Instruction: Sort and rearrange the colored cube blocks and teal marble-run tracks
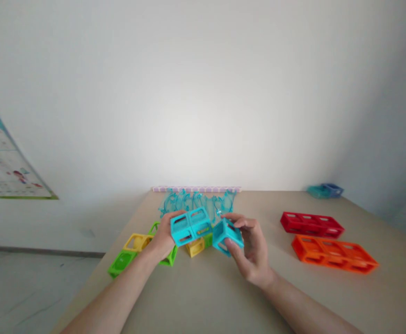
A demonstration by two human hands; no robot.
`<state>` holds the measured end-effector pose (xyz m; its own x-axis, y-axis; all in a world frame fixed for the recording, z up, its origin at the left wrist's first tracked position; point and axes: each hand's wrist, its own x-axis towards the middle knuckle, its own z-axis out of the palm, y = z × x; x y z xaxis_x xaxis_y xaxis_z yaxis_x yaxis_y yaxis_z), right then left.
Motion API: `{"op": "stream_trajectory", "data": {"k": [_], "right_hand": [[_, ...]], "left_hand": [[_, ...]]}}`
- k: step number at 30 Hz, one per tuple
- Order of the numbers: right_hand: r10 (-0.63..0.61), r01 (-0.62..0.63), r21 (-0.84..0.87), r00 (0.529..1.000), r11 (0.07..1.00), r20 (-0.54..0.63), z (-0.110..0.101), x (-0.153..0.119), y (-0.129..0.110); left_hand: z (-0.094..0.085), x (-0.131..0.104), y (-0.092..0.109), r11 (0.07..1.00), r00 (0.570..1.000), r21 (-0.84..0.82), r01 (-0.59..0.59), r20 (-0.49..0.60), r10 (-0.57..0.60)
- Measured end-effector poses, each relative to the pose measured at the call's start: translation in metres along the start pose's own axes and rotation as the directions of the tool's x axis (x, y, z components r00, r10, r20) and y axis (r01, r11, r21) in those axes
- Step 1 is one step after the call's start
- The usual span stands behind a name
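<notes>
Two joined light-blue hollow cube blocks [191, 226] are gripped by my left hand [164, 239], whose fingers are partly hidden behind them. A single light-blue hollow cube block [226, 236] sits tilted between the thumb and fingers of my right hand [251, 250]. The single cube is close to the right end of the joined pair; whether they touch I cannot tell. Below and behind the hands are green blocks [122, 262] and yellow blocks [136, 242], partly covered by my left forearm. Another yellow block [196, 248] shows under the blue pair.
Right of my hands lie a red row of joined blocks [310, 225] and an orange row [335, 254]. Clear teal plastic pieces [198, 202] spread along the back of the table [196, 297]. A blue container [332, 189] stands at the far right corner, near the wall.
</notes>
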<state>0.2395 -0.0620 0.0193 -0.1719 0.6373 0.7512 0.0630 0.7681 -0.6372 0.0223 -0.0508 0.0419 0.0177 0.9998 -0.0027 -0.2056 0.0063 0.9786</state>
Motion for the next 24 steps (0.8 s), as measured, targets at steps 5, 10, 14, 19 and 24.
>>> {"op": "stream_trajectory", "data": {"k": [5,10,14,19,24], "right_hand": [[-0.016,0.017,0.03,0.999,0.999,-0.036,-0.002,-0.001,0.003],[-0.126,0.124,-0.056,0.992,0.991,-0.027,-0.005,0.004,-0.003],[-0.193,0.195,-0.122,0.981,0.973,0.03,-0.009,0.01,-0.006],[-0.256,0.276,-0.163,0.957,0.947,0.135,-0.01,0.013,-0.01],[-0.27,0.302,-0.186,0.946,0.935,0.18,-0.011,0.012,-0.01]], "left_hand": [[0.0,0.0,0.005,0.999,0.994,-0.034,-0.012,0.109,0.016],[-0.008,0.006,-0.003,0.985,0.999,-0.174,0.01,0.032,-0.004],[-0.015,0.006,-0.009,0.968,0.997,-0.238,0.08,0.03,-0.075],[-0.019,0.006,-0.013,0.968,0.979,-0.181,0.174,0.135,-0.151],[-0.018,0.007,-0.011,0.985,0.968,-0.076,0.157,0.207,-0.139]]}}
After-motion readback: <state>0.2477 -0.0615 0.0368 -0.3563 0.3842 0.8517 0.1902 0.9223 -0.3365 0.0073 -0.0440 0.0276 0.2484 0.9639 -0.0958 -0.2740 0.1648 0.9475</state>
